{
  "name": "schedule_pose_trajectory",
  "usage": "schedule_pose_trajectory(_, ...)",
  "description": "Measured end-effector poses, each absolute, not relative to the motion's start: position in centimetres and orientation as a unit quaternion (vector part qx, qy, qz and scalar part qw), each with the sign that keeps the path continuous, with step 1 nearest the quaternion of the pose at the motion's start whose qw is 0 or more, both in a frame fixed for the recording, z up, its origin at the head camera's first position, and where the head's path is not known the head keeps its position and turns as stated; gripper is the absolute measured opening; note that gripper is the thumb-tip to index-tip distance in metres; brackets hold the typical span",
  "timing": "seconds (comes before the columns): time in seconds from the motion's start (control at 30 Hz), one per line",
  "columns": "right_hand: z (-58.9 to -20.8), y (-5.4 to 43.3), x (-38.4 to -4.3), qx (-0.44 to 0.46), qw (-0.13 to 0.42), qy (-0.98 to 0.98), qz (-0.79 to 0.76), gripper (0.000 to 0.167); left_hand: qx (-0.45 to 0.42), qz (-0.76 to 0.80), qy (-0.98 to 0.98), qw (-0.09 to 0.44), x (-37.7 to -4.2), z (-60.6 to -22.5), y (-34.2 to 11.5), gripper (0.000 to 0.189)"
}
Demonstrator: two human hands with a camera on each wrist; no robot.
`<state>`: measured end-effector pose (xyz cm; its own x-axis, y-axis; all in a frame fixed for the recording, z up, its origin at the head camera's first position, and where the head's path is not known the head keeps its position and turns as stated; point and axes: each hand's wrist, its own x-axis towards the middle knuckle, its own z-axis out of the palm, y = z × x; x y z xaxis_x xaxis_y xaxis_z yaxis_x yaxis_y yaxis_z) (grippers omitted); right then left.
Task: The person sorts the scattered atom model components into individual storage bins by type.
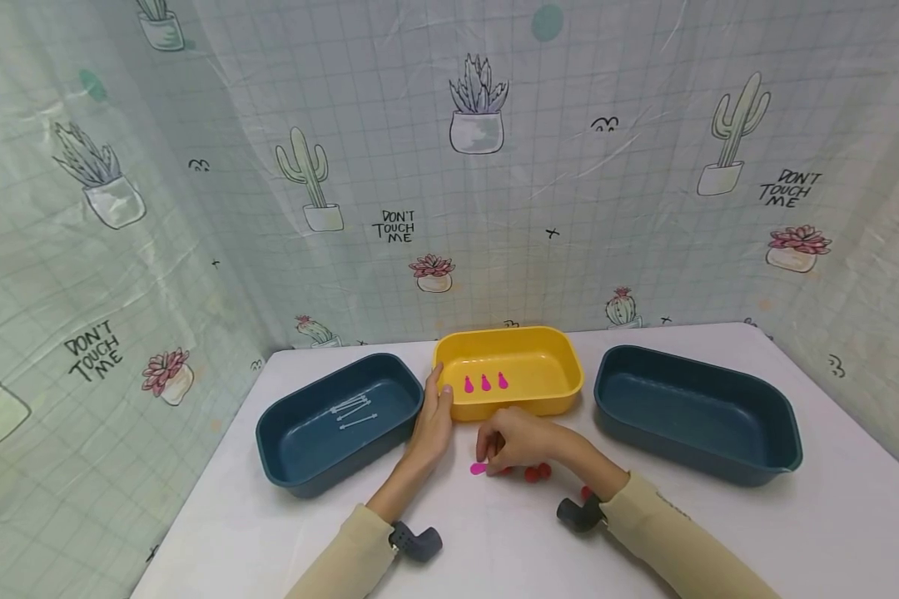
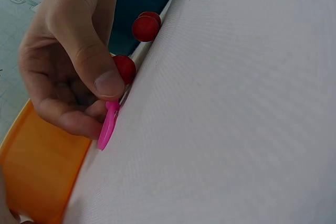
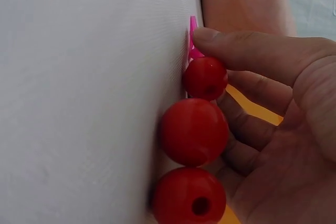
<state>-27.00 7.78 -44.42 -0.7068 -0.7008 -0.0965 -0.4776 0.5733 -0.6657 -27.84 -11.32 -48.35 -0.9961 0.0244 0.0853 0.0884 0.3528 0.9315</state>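
Observation:
My right hand (image 1: 517, 437) is low over the table in front of the yellow bin (image 1: 517, 408), thumb and fingers pinching a small pink pear-shaped clasp (image 1: 479, 468). The clasp's rounded end sticks out past the fingertips in the left wrist view. Close beside that hand lie round red beads (image 3: 194, 132), one with its hole showing. My left hand (image 1: 433, 420) rests with extended fingers along the yellow bin's left front corner. Inside the bin, three pink clasps (image 1: 485, 383) stand in a row.
To the left, a dark blue bin (image 1: 300, 478) holds several thin white rods (image 1: 354, 409) with knobbed ends. Another dark blue bin (image 1: 689, 441) stands at the right. A red bead (image 1: 587, 492) lies by the right wrist. Patterned cloth hangs behind the white table (image 1: 494, 549).

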Motion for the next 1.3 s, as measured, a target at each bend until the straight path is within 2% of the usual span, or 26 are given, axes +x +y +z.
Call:
schedule_pose_trajectory(0.6,-44.12,7.94,-26.96,-0.322,0.186,0.881,-0.291,0.011,-0.042,-0.571,-0.820,0.032,-27.82,-48.41,-11.26,0.057)
schedule_pose_trajectory(1.3,-44.01,8.54,-27.41,-0.339,0.169,0.871,-0.314,0.008,-0.050,-0.575,-0.816,0.038,-27.94,-48.49,-11.26,0.056)
